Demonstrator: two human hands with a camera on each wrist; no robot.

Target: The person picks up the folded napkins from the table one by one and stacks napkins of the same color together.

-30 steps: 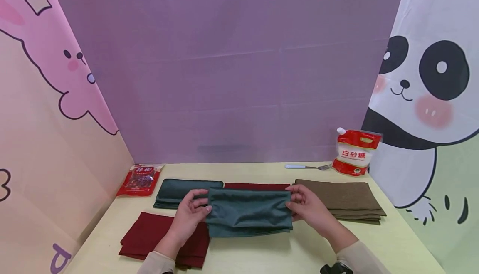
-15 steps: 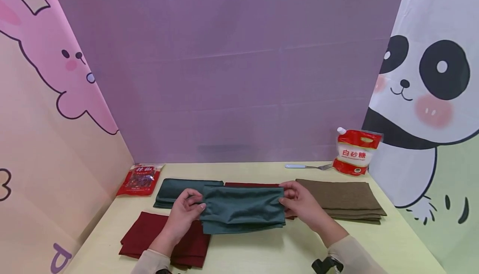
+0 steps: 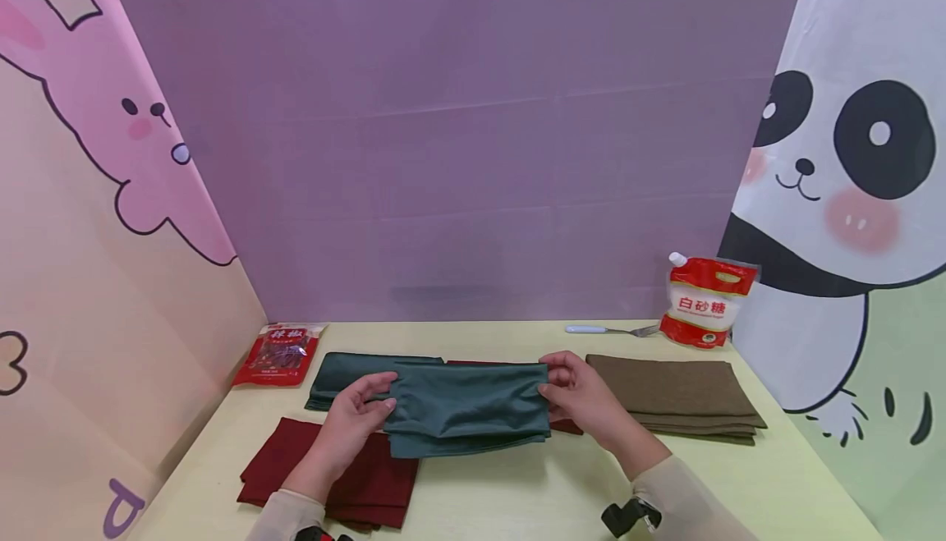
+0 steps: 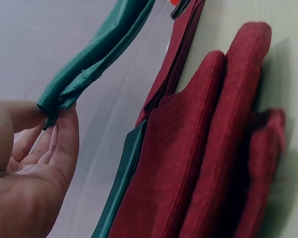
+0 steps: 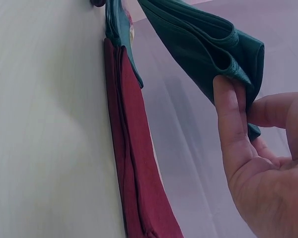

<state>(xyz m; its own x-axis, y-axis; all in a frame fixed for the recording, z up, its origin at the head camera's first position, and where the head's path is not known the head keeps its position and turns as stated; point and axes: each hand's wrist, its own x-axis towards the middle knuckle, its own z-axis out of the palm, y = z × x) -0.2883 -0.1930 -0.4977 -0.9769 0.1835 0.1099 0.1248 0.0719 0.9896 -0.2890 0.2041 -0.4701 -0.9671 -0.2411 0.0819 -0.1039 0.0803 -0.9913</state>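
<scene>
A folded dark green cloth [image 3: 469, 410] hangs in the air over the middle of the table, stretched between both hands. My left hand [image 3: 355, 418] pinches its left edge between thumb and fingers; the left wrist view shows the layered edge in that pinch. At the opposite edge, my right hand [image 3: 587, 401] pinches the cloth, whose folds [image 5: 213, 39] show in the right wrist view. Behind it lies another folded green cloth [image 3: 347, 373], partly covered. A folded dark red cloth pile [image 3: 369, 483] rests under my left forearm. A second red cloth [image 5: 139, 148] lies behind the held one, mostly hidden in the head view.
A stack of folded brown cloths [image 3: 676, 393] is on the right of the pale table [image 3: 517, 508]. At the back right stand a red and white sugar pouch [image 3: 705, 303] and a fork [image 3: 609, 330]. A red packet [image 3: 281, 355] lies back left, near the wall.
Both hands have carried the green cloth left and slightly away from me, until it overlaps the other green cloth in the head view. More of the brown stack shows.
</scene>
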